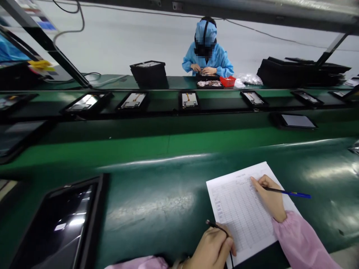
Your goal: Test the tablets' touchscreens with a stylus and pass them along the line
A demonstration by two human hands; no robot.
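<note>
A printed form [244, 209] with a grid of rows and columns lies at an angle on the green bench. My right hand [269, 196] rests on its upper right part, fingers closed around a blue pen [298, 194] whose end points right. Over the form's lower left edge, my left hand [211, 246] is closed on a thin black cable [218, 226]. The cable's small plug sticks out past the fingers, and its other end runs down out of view. Both sleeves are pink.
At the left a dark-screened tablet [60, 228] lies in a black tray. Several trays with device parts [189, 100] line the conveyor beyond. A single device [297, 120] sits on the green strip. Across the line, a person in blue [207, 56] works beside a red bin [227, 81] and stacked black trays [148, 73].
</note>
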